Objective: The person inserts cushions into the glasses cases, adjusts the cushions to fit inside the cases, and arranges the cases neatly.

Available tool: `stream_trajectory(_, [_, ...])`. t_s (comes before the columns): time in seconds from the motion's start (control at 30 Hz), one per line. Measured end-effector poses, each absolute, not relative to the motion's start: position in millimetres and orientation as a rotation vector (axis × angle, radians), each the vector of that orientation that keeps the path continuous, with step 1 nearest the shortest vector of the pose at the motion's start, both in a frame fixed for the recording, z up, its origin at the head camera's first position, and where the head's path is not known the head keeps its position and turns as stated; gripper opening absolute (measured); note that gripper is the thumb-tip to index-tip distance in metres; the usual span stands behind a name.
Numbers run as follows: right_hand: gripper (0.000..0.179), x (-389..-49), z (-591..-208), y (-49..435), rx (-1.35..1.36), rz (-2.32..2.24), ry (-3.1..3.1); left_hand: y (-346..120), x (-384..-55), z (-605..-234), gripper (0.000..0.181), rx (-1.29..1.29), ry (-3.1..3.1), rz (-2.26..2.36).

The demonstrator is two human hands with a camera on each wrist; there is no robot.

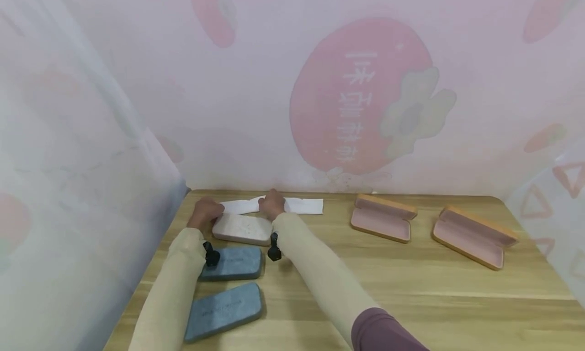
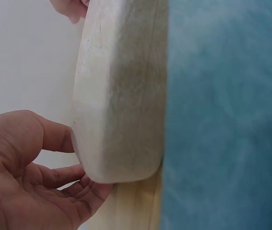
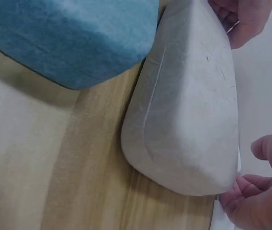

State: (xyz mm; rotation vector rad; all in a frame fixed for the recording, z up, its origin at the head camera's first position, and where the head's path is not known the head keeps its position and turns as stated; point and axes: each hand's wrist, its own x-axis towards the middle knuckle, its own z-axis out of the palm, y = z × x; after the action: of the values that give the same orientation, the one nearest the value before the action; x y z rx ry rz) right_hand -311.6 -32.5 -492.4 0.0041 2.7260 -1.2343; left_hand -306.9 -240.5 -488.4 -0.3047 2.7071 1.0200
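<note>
A long white strip (image 1: 305, 205), like folded cloth or paper, lies along the back edge of the table. My right hand (image 1: 272, 204) holds it near its middle with curled fingers. In the right wrist view the thumb (image 3: 263, 147) stands apart from those fingers. At the strip's left end is my left hand (image 1: 205, 212); its thumb and fingertips come right up to the back corner of a white glasses case (image 1: 241, 229) and are partly hidden behind it. I cannot tell what they grip. The closed white case lies just in front of the strip.
Two closed blue glasses cases (image 1: 242, 263) lie nearer me, below the white one; the front case (image 1: 224, 310) sits at a slant. On the right, two orange-edged cases with pink linings (image 1: 381, 223) (image 1: 468, 242) stand open. A printed curtain (image 1: 256, 112) rises behind the table.
</note>
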Motion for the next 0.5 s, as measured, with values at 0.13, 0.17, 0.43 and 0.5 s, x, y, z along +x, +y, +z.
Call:
stream_trajectory(0.13, [0.031,-309,-490,-31,0.026,-1.181,2.753,-234,-312,-493,0.023,-0.317,2.702,1.004])
stream_trajectory(0.17, [0.033,-308,-489,-30,0.041,-1.18,2.753,-233,-313,-494,0.023,-0.319,2.706,0.988])
stream_trajectory(0.43, [0.047,-309,-488,-20,0.102,-1.138,2.785,-213,-316,-493,0.022,-0.344,2.778,0.9])
stream_trajectory(0.5, [0.049,-311,-490,-20,0.1,-1.094,2.822,-209,-315,-492,0.024,-0.321,2.81,0.902])
